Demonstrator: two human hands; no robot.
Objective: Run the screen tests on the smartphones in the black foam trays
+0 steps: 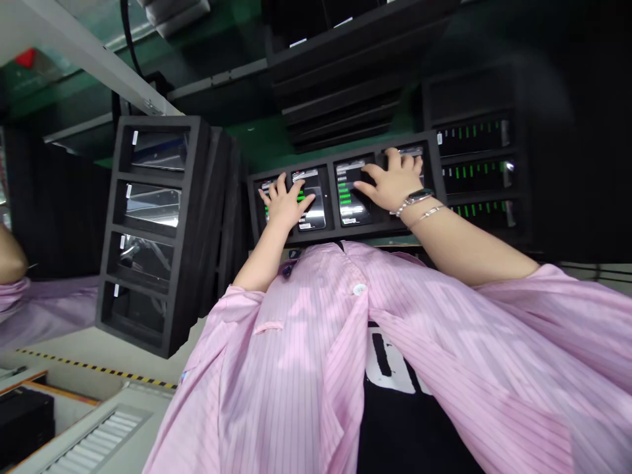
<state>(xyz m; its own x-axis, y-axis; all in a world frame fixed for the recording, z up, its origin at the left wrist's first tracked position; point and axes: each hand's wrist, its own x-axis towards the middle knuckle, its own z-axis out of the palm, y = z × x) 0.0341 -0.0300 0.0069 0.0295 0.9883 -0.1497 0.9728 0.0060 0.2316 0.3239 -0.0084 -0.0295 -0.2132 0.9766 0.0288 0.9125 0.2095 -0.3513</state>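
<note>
- Set directly in front of the body, on the green tabletop: front tray, black, divided into four compartments in a row.
- Seated in the front tray: screen devices, one per compartment, with lit text and green marks on the screens; fourth device mostly hidden.
- Left hand: grip spread wide, holding nothing, fingers over the first and second screens.
- Right hand: grip likewise spread, holding nothing, thumb and one finger over the third screen, remaining fingers over the fourth. Actual contact: cannot tell for either.
- Stacked at left, tilted: side tray uppermost, with four compartments, each holding a dark, reflective panel.
- Located just beside the front tray at right: dim tray, with three rows of green bars visible.
- Piled behind: dark trays, contents mostly unclear.
</note>
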